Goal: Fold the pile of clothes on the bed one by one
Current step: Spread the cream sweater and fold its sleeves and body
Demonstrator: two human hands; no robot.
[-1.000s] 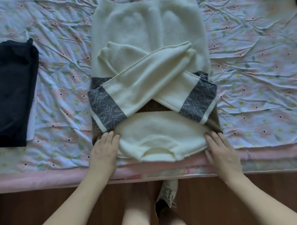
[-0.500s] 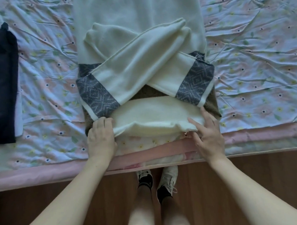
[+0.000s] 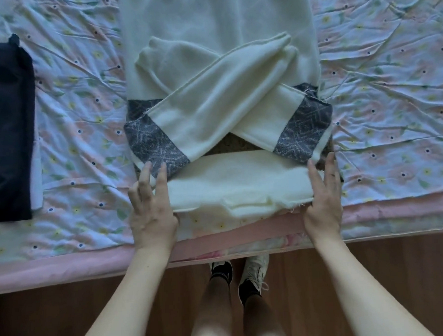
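Both hands grip the near end of a cream fleece sweater (image 3: 216,20): the left hand (image 3: 151,209) holds the near left corner with its fingers laid over the top and the thumb out of sight, presumably tucked beneath; the right hand (image 3: 323,196) holds the near right corner likewise, fingers straight along the edge, thumb hidden under the fabric. Grip at the two corners, judged: it keeps the turned edge level so the fold stays square across the sweater's width. Sweater: lies flat on the floral bedsheet (image 3: 389,84), body running away from the person, near end lifted slightly off the sheet and rolled towards the far end. Sleeves (image 3: 212,97): crossed over the sweater's middle, each with a grey patterned band (image 3: 150,143) near the shoulder; crossing them, as judged, keeps them inside the outline before the body is folded over. Brown strip visible at the sweater's centre, below the crossing; what it belongs to cannot be told. Dark folded garment (image 3: 8,126): well to the left of the sweater, apparently already done. Step in hand, judged: first lengthwise fold of the sweater's body. Wooden floor (image 3: 44,315) and the person's shoes (image 3: 253,270): nearer than the sweater, below the bed edge.
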